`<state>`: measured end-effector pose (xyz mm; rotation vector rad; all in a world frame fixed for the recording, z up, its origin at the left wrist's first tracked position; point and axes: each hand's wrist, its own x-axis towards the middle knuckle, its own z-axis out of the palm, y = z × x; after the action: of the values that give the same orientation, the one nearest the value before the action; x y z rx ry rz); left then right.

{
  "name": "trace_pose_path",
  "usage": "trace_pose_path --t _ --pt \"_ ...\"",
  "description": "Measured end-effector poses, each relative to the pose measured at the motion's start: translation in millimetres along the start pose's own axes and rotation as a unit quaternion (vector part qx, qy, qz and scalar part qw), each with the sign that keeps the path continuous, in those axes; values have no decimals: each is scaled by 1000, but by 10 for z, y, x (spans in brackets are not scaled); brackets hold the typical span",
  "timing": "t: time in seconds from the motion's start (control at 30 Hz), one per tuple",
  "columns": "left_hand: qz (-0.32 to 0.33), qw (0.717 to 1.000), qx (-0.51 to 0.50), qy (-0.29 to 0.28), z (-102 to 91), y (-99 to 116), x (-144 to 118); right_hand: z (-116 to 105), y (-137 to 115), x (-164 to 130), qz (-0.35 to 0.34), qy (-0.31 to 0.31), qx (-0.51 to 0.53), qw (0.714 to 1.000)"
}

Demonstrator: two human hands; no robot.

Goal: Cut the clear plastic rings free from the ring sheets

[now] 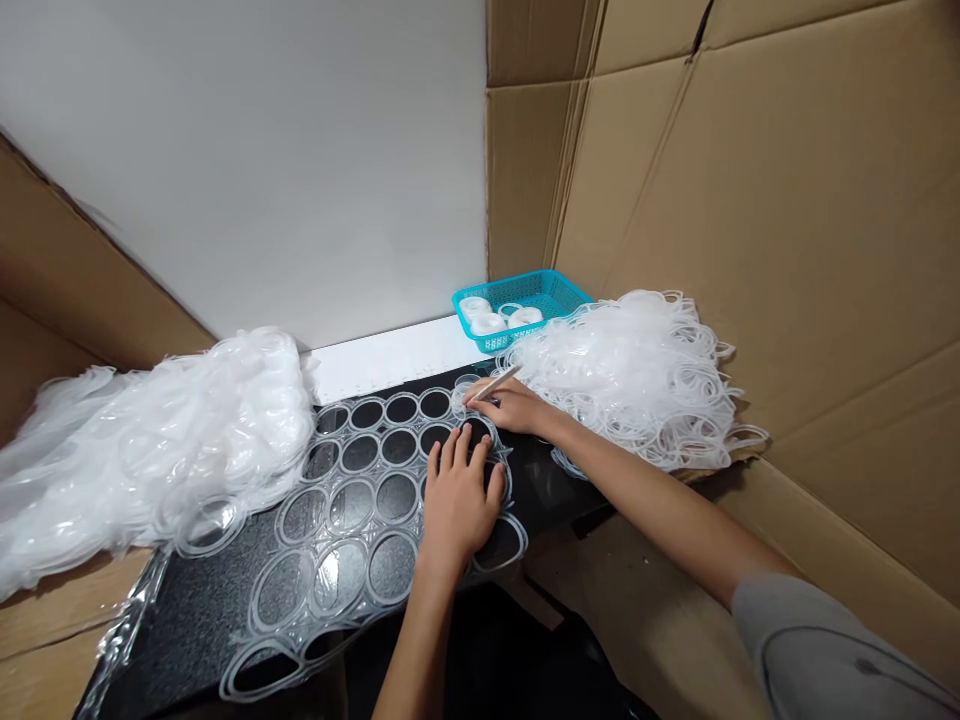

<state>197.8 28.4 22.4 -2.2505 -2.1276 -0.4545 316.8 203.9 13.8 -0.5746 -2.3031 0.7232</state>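
A clear plastic sheet of joined rings (352, 500) lies over the black speckled tabletop (202, 610). My left hand (461, 490) rests flat on the sheet's right part, fingers spread. Just beyond it, my right hand (510, 400) grips a slim pen-like tool (491, 385), its tip down at the sheet's far right corner. The kind of tool cannot be made out. A loose-looking clear ring (459, 398) shows beside that tip; whether it is still joined to the sheet is unclear.
On the left is a thick stack of whitish plastic sheets (225, 430). A heap of ring-edged plastic scraps (622, 380) stands at the right. Behind, a teal basket (559, 290) holds several white ring bundles (487, 323). Cardboard walls (787, 200) flank the table.
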Motion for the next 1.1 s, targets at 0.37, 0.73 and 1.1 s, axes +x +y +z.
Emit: trace_pose_path --t 0.37,0.73,1.1 --pt "-4 1000 -7 -3 -28 9 -25 -425 -78 493 27 49 -234 971" --pt "-1 999 -29 22 -6 -67 2 -1929 -255 -19 114 320 -257 905" --pt "1 997 -53 59 90 -158 21 -2332 -206 -387 192 243 -100 946"
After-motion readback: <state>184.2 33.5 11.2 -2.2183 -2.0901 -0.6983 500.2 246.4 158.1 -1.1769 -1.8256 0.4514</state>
